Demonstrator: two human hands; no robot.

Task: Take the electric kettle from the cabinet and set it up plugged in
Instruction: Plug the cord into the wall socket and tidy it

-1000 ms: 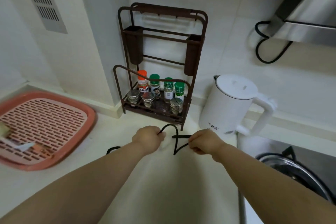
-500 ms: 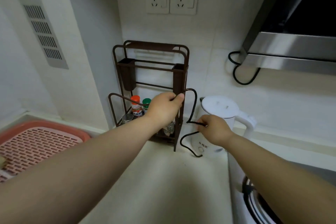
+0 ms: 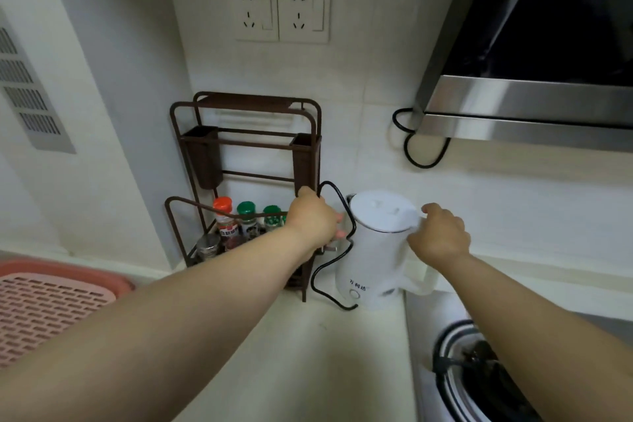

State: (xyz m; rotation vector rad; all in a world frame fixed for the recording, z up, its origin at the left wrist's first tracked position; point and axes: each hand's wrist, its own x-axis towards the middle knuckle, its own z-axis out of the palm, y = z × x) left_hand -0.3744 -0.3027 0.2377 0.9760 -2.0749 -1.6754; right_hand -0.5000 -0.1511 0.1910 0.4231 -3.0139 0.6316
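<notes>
Cream countertop [image 3: 308, 360], lower centre: white kettle [image 3: 373, 257] and brown spice rack [image 3: 246, 181] standing at rear; pink tray [image 3: 51, 305] lower left.

One head-worn view looks forward and down, close over the counter [image 3: 342, 346], edges probably wide-angle warped.

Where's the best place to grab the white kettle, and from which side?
Grab the kettle by its handle, coming from the right. The handle loops out on that side, away from the spice rack, leaving a gap for fingers. The right hand is already at its top, while the body is wide and smooth.
</notes>
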